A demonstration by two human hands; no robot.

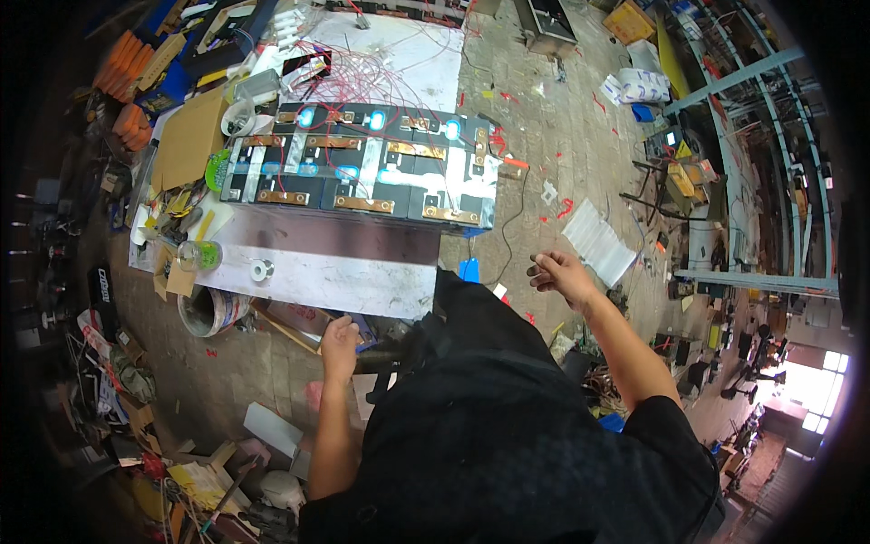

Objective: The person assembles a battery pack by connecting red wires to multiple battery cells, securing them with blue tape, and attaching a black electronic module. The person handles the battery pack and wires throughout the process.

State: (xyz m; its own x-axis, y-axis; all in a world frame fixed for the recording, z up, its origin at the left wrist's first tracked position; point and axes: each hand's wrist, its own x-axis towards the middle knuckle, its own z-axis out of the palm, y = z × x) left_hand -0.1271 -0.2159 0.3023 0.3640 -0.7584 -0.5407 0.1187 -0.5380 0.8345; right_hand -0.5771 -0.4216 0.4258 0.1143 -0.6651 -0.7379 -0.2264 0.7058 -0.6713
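A battery pack [362, 168] of dark cells stands on the white tabletop [362, 263], with copper bars and white strips across its top. Thin red wires [349, 77] lie tangled behind and over it. My left hand [339, 344] is in front of the table's near edge, fingers curled in; whether anything is inside them is hidden. To the right of the table, my right hand [559, 278] hangs over the floor with its fingers bent together. Something small and dark shows at its fingertips, too small to name. Neither hand touches the pack.
A tape roll [261, 270] and a clear jar [201, 256] stand on the table's near left part, beside a cardboard piece [188, 140]. Below is a bucket [213, 310]. White sheeting [598, 243] and red scraps litter the floor; metal shelving [757, 163] runs along the right.
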